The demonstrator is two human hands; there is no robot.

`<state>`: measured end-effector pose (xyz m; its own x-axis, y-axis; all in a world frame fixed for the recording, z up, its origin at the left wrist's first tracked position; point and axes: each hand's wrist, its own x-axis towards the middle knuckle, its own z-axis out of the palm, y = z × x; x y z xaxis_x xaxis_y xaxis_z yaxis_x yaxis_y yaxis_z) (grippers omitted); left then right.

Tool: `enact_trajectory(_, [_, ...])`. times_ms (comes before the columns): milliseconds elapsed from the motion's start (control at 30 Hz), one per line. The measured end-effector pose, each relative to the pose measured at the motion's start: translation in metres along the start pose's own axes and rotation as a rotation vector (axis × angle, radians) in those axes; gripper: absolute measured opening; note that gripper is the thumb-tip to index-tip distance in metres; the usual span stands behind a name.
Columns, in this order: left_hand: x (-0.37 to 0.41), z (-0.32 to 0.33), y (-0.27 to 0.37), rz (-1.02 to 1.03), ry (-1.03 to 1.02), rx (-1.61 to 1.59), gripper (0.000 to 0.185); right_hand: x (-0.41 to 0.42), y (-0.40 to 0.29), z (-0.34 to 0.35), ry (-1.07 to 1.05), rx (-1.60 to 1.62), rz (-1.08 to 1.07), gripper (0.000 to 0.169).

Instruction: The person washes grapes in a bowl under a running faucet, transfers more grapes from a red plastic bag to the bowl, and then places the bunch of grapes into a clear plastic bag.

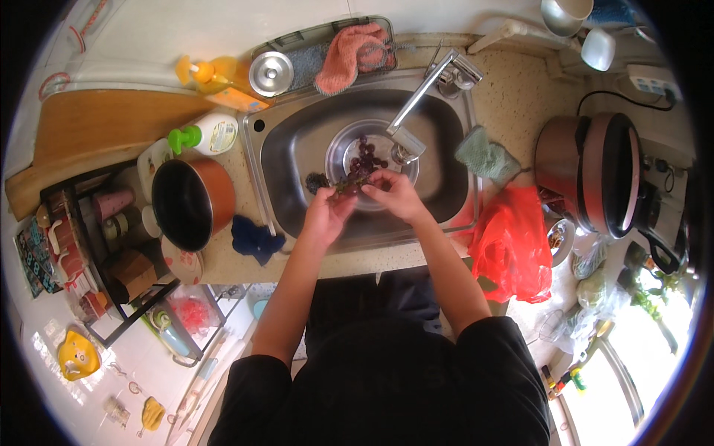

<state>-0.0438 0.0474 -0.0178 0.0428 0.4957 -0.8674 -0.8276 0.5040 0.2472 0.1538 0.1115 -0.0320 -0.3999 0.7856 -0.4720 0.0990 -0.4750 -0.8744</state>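
Both hands are over the stainless steel sink. My left hand holds the stem of a bunch of dark grapes between thumb and fingers. My right hand is at the same bunch, its thumb and fingertips close together on the stem side; whether a grape is between them is hidden. Under the bunch, a round metal bowl stands in the sink, with grapes over it. The chrome faucet reaches over the bowl's right side. A dark mesh strainer or scrubber lies left of the bowl.
An orange pot, a dark blue cloth and a white pump bottle stand or lie left of the sink. To its right are a green cloth, a red plastic bag and a large cooker. A pink cloth hangs over the rear basket.
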Motion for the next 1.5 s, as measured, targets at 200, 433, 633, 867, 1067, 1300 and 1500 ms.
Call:
enact_trajectory(200, [0.018, -0.032, -0.014, 0.034, 0.016, -0.242, 0.026, 0.012, 0.023, -0.023, 0.056, -0.762, -0.168, 0.031])
enact_trajectory(433, [0.019, -0.038, 0.001, -0.026, -0.145, -0.402, 0.022, 0.048, 0.087, -0.041, 0.042, -1.624, -0.046, 0.012])
enact_trajectory(633, [0.015, -0.026, 0.002, -0.061, -0.252, -0.512, 0.019, 0.05, 0.085, -0.032, -0.021, -1.691, 0.041, 0.019])
enact_trajectory(867, [0.02, -0.025, -0.001, -0.203, -0.229, -0.488, 0.03, 0.019, -0.006, -0.007, -0.086, -0.122, -0.06, 0.036])
enact_trajectory(1067, [0.016, -0.024, 0.007, -0.338, -0.228, -0.303, 0.026, 0.018, -0.026, 0.0, -0.181, -0.115, -0.234, 0.037])
enact_trajectory(1300, [0.009, -0.028, 0.019, -0.38, -0.184, -0.274, 0.025, 0.019, -0.015, -0.016, -0.08, -0.411, -0.348, 0.033])
enact_trajectory(1500, [0.015, -0.044, 0.024, -0.321, -0.236, -0.359, 0.03, 0.03, 0.026, -0.037, 0.015, -1.019, -0.239, 0.031])
